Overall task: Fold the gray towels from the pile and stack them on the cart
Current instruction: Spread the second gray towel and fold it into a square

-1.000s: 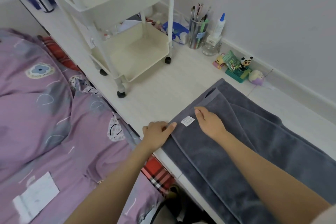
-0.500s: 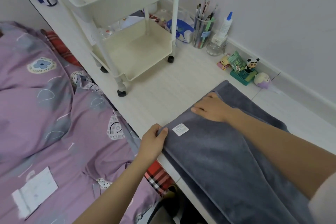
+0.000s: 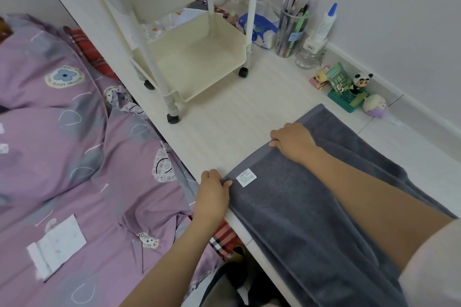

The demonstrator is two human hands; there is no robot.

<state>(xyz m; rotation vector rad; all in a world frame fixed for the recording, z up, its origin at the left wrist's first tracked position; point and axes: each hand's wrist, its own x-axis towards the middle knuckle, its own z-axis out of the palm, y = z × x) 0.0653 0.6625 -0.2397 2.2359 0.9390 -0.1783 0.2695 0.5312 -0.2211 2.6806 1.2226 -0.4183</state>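
Here the person's two hands are shown at the short end of a dark gray terry towel (image 3: 299, 219), which lies on the white laminate desk (image 3: 237, 122) with its long body running toward the lower right and off the near desk edge. A second earlier both hands sat close together beside the small white care label (image 3: 246, 177); half a second ago the right hand was already at the far side of the hem, and the hem now lies drawn out straight between the hands. The left hand (image 3: 212, 194) pinches the near corner of the hem at the desk edge, thumb on top and fingers curled beneath the cloth. The right hand (image 3: 294, 142) is at the far corner, its fingers curled over the hem; whether they pinch the cloth or only press it cannot be told from this view. The change suggests that the long fold is aligned and that both corners are secured, so the next step is probably to carry this end over the rest of the towel. The cream metal rolling cart (image 3: 189, 62) stands on the desk just beyond the towel, its lower tray bare of towels, so stacking has not begun there. A clear cup of pens (image 3: 290, 32), a white glue bottle (image 3: 326, 20) and a small panda figurine (image 3: 360, 82) stand along the wall, apart from the towel. A purple patterned quilt (image 3: 62, 144) covers the bed to the left.
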